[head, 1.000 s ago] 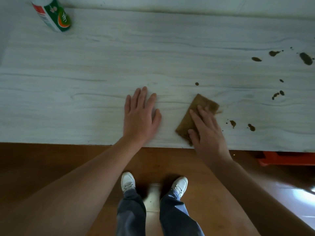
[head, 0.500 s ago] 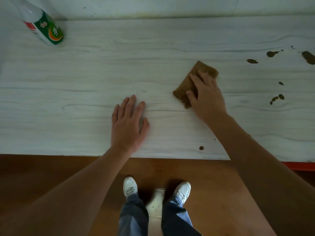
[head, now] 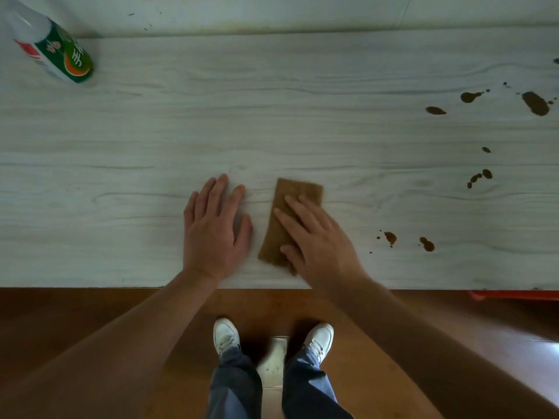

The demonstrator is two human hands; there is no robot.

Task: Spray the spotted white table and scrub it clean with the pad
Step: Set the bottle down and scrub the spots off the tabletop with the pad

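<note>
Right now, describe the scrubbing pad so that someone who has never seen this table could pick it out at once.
Start at the white wood-grain table and follow its near edge to the middle. The pad is the flat brown rectangle under the right hand, just beside the left hand. Unlike the dark spots farther right, it is large and straight-edged.

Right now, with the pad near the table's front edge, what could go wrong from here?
1. The right hand presses the pad flat, close to the front edge of the table; a stroke pulled nearer might slide it off.
2. The spots all lie to the pad's right, some at the frame's edge, and could be missed.
3. The pad is brown itself, so it may smear them rather than lift them.
</note>
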